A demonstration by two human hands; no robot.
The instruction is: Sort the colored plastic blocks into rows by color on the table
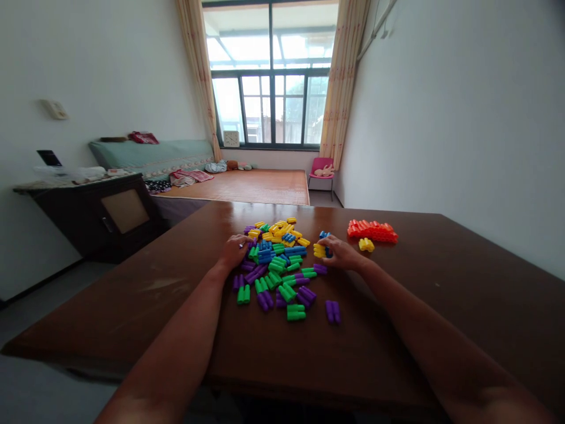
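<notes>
A heap of plastic toy building blocks (277,265), shaped like joined tubes in yellow, green, blue and purple, lies on the brown table (176,318). My left hand (233,252) rests at the heap's left edge, fingers loosely bent against the purple and yellow blocks, with nothing plainly held. At the right side, my right hand (339,253) has its fingers curled round a yellow block (319,251) with blue pieces beside it. Another blue block (324,235) shows just behind those fingertips. A purple block (333,311) lies apart in front.
Joined orange-red blocks (372,230) form a strip at the back right, a small yellow block (366,244) in front of it. Beyond the table stand a bed (256,184), a pink chair (321,167) and, at left, a dark cabinet (88,218).
</notes>
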